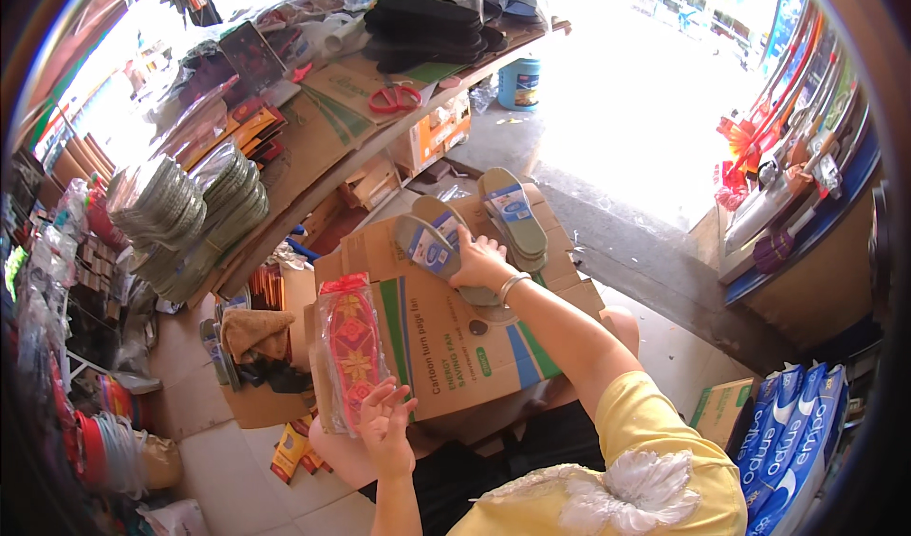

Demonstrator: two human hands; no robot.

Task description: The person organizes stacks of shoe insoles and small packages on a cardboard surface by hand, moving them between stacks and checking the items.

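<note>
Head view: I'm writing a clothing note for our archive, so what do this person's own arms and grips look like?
Neither the right grip nor the left grip wears a glove. A pale, silvery bangle circles the right wrist. On the right side there is a short yellow sleeve; the left sleeve is out of view. No cables show.

- Your right arm [574, 341] reaches forward and leftward over the cardboard [441, 356], its elbow nearly straight.
- Your right hand [482, 263] is palm down over the cardboard's far half, fingers pointing away from you; how firmly they close is unclear.
- Your left forearm [397, 503] rises toward the cardboard's near-left corner.
- Your left hand [387, 424] stands by that corner, fingers loosely bent and parted.
</note>
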